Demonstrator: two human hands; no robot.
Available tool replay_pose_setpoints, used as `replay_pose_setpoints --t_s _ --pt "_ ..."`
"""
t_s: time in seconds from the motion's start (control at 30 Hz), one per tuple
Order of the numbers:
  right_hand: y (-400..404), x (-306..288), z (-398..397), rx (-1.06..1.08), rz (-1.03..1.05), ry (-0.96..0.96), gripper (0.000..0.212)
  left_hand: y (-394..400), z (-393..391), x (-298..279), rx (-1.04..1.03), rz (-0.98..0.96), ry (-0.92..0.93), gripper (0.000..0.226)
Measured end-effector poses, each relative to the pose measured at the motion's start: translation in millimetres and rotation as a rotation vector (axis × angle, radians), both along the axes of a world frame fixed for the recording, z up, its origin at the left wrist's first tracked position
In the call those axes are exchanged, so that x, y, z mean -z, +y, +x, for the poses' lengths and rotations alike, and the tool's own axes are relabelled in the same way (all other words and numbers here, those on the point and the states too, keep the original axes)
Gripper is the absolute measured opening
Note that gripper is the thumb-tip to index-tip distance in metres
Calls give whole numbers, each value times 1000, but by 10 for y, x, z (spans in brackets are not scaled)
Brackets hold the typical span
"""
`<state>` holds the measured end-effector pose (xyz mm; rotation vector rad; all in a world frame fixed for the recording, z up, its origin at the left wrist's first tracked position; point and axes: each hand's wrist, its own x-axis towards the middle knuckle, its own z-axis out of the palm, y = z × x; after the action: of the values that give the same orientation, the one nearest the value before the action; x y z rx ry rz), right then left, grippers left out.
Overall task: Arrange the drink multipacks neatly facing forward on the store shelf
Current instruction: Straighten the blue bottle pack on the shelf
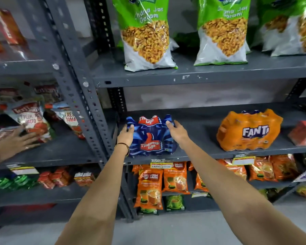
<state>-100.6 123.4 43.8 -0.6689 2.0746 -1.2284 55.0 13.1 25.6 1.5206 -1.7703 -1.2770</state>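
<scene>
1. Head view shows the blue Thums Up multipack (151, 137) standing at the left end of the middle shelf (201, 154), close to the grey upright post (94, 110).
2. Its printed front with the red logo faces forward toward the camera, and its long side runs along the shelf edge.
3. The left hand (125, 137) presses on the left side of the pack and the right hand (177, 132) on its right side, fingers spread, so both hands clamp the pack between them.
4. The orange Fanta multipack (248, 129) stands well apart to the right on the same shelf, logo forward, slightly turned.
5. A red pack (304, 132) lies at the far right edge.
6. Big green snack bags (148, 34) stand on the shelf above, and orange tea packets (150, 188) hang below.
7. In the left bay, another person's hand (14, 140) touches tomato ketchup pouches (32, 119).
</scene>
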Motion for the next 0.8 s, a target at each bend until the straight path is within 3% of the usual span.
replay_pose_setpoints --t_s 0.27,0.8 --pt "26 34 -108 -11 -2 76 44 -23 -25 62 -34 -72 -30 54" --pt "174 72 -382 89 -28 67 40 143 -261 6 51 -39 20 52"
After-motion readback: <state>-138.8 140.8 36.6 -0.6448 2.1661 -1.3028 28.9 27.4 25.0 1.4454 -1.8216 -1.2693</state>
